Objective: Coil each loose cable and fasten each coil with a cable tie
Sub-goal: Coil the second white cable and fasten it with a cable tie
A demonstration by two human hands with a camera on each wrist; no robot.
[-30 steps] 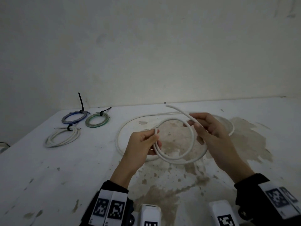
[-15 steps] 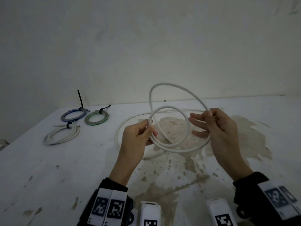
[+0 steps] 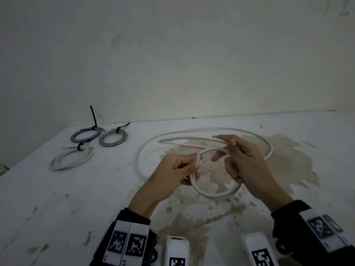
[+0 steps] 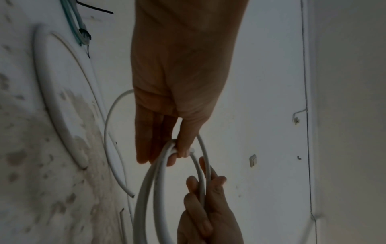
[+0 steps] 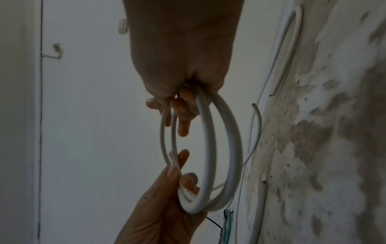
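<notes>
Three coils already done on the far left of the tabletop (image 3: 57, 198): blue coil (image 3: 85, 135), green coil (image 3: 113, 138), white tied coil (image 3: 71, 160), each w/ one black cable tie (image 3: 94, 118) cinched on (3 ties total, tails sticking out).

4th is the white cable (image 3: 213, 193), mid-coil, held up over the stained patch near the front middle. Left hand (image 3: 172, 173) has thumb + fingers pinched on the left side of the loops, prob to keep the turns stacked so they don't spring apart. Right hand (image 3: 247, 167) has its fingers curled round the right side of the coil; looks like it's laying the next turn in. I count approx 2-3 turns in the wrist views, can't be sure.

Rest of that cable lies in one big slack loop on the tabletop behind the hands, free end (image 3: 160, 141) resting on the surface, so there's plenty left to wind. Makes sense to leave it flat, it feeds w/o kinking imo.

No loose tie visible for this one, fwiw.
</notes>
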